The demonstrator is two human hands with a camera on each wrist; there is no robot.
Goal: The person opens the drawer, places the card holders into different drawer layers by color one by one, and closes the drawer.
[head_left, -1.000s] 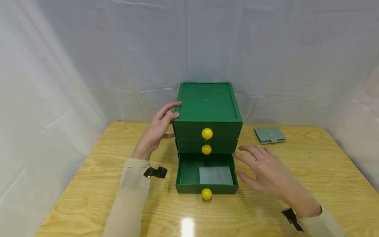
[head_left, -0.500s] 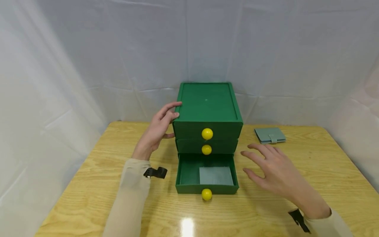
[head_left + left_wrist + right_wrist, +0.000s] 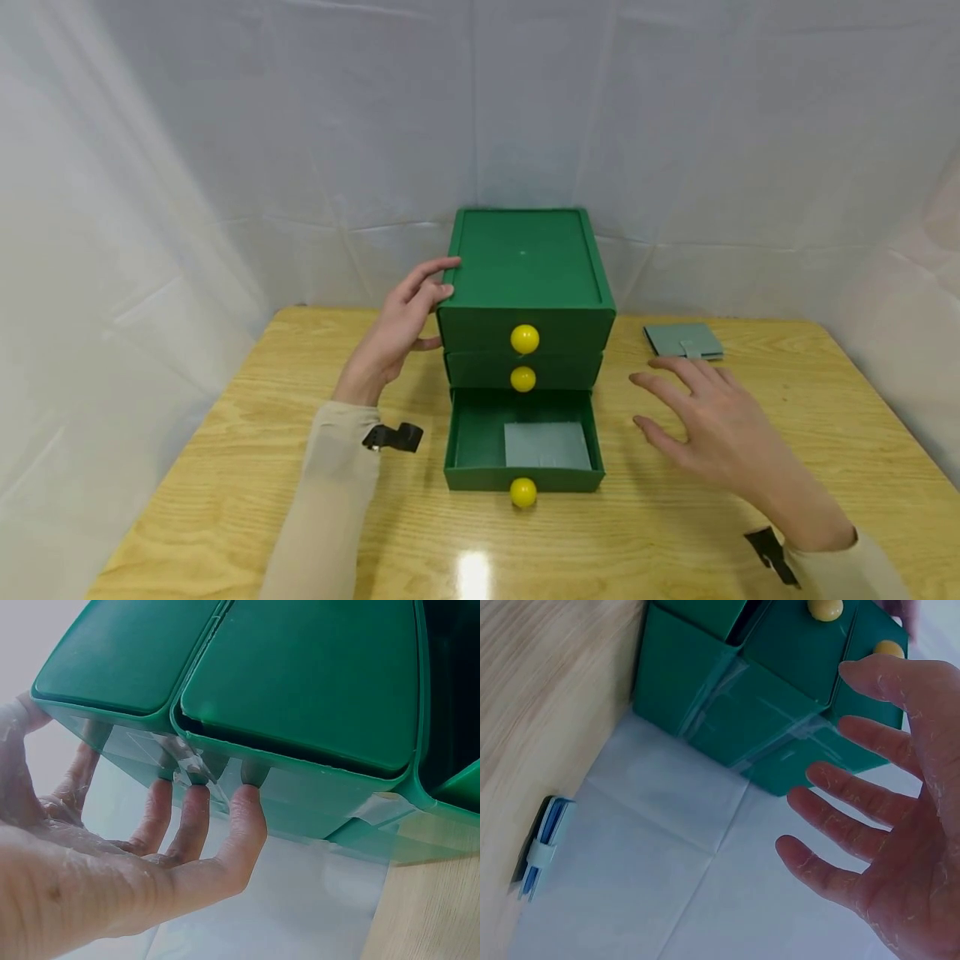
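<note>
I see the green three-drawer cabinet standing near the middle of the wooden table, toward its back edge, with its bottom drawer pulled out and a grey flat wallet lying on the drawer floor against the right wall. The two upper drawers are pushed in, each with a yellow ball knob; the open drawer's knob points at me. My left hand rests on the cabinet's left side at the upper front corner, fingers straight and pressed flat on the wall, and the left wrist view shows the fingertips touching the green plastic. My right hand hovers above the table to the right of the open drawer, fingers spread wide and holding nothing. Just beyond its fingertips, near the table's back right, lies a second grey wallet with a snap tab. The table is glossy light wood with a lamp glare at its front edge; white creased sheeting closes in the back and both sides. Compared with a second ago, my right hand has drawn away from the drawer's right edge toward the second wallet, while the left hand and the cabinet have not moved.
</note>
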